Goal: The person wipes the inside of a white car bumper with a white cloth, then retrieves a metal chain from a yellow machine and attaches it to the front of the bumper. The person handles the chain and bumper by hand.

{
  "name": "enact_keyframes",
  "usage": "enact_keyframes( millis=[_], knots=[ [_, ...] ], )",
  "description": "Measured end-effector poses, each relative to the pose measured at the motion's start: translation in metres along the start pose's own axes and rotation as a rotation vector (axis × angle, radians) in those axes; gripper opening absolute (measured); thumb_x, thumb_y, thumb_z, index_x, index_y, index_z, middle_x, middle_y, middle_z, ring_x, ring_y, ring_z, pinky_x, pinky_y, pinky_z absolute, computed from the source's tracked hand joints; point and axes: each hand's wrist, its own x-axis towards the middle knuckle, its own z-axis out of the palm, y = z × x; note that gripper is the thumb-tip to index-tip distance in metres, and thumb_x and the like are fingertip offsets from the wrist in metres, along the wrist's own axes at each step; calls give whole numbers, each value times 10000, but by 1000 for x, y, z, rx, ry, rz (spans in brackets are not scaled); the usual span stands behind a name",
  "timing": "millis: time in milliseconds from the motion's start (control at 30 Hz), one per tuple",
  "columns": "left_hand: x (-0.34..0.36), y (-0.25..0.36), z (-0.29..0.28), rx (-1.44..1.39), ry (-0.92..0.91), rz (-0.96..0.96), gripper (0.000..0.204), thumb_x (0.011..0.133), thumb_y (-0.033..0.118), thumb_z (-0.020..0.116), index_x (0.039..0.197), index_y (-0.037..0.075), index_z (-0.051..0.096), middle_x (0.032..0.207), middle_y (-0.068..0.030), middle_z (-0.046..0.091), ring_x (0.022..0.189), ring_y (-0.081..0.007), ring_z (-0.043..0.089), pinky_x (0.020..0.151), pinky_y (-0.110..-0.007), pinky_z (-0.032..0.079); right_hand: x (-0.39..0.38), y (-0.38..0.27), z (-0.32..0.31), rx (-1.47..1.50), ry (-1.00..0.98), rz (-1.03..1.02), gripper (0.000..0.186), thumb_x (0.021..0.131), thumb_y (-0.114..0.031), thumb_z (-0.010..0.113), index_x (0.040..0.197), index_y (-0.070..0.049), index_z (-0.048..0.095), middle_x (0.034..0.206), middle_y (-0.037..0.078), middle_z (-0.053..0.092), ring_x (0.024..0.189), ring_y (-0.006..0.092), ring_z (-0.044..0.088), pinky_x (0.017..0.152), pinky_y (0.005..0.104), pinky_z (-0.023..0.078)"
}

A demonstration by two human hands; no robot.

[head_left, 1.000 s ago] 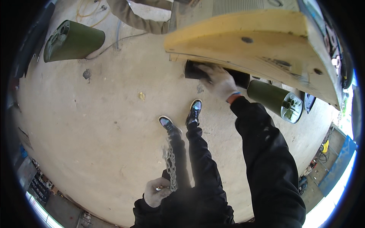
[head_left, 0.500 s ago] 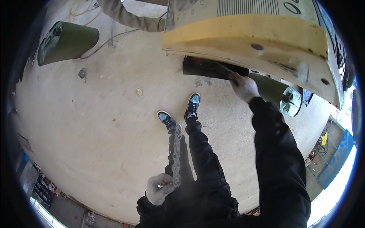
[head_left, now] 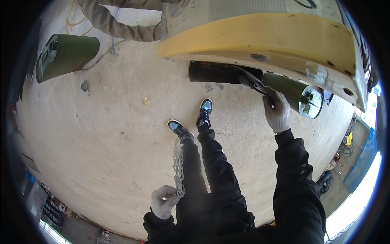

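My left hand point(head_left: 163, 202), in a whitish knit glove, is closed on one end of a metal chain point(head_left: 178, 168) that hangs in front of my left leg. My gloved right hand point(head_left: 278, 110) reaches out under the edge of a yellow machine body point(head_left: 260, 38). Pinched in its fingers is the end of a dark, flat, strap-like piece point(head_left: 252, 81); its far part runs up toward the machine's underside, where I cannot make it out. Behind that piece lies a black cylinder point(head_left: 215, 72), partly covered by the machine's edge.
A green metal canister point(head_left: 289, 90) lies beside the black cylinder; another green canister point(head_left: 77, 55) is at the far left. Another person's brown sleeve point(head_left: 126, 31) reaches to the machine's left side. A yellow hose point(head_left: 72, 18) lies on the concrete floor point(head_left: 134, 130).
My right hand has drawn back toward me and slightly right with the strap-like piece. My left hand and the chain have shifted a little left. The other person's sleeve shows more.
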Motion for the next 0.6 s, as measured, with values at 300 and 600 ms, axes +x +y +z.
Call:
enact_keyframes(
  millis=[300, 600],
  knots=[
    [-7, 3, 20, 61, -32, 91, 198, 900, 164, 704, 899, -28, 656, 702, -47, 645, 627, -101, 574, 571, -254, 448, -102, -139, -5, 646, -491, 341, 265, 849, -79, 719, 1106, -29, 682, 1077, 148, 686, 933, 250, 688, 855, 343, 540],
    [-48, 15, 32, 84, -74, 278, 323, 922, 307, 644, 825, 2, 594, 649, -27, 578, 541, -78, 494, 492, -237, 374, -193, -227, -31, 726, -184, -197, 170, 812, -155, 728, 953, -85, 664, 987, 92, 663, 947, 262, 649, 808, 350, 523]
  ],
)
